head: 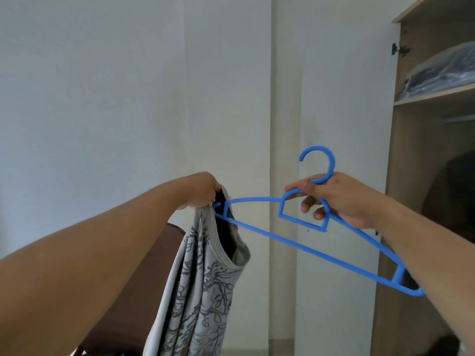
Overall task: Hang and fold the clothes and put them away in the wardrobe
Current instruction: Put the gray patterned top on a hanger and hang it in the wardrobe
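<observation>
A grey patterned top [198, 291] hangs down from my left hand [199, 192], which pinches its shoulder strap. My right hand [336, 199] grips a blue plastic hanger [290, 240] just below its hook, which points up. The hanger's left tip pokes into the strap opening of the top, right beside my left hand. Its right arm slants down past my right forearm. The open wardrobe [421, 176] stands at the right edge, with a hanging rail dimly visible under its shelf.
A plastic-wrapped dark bundle [442, 70] lies on the wardrobe's upper shelf. Something dark hangs inside the wardrobe [452, 196]. A brown piece of furniture [128, 317] sits low behind the top. White walls fill the background.
</observation>
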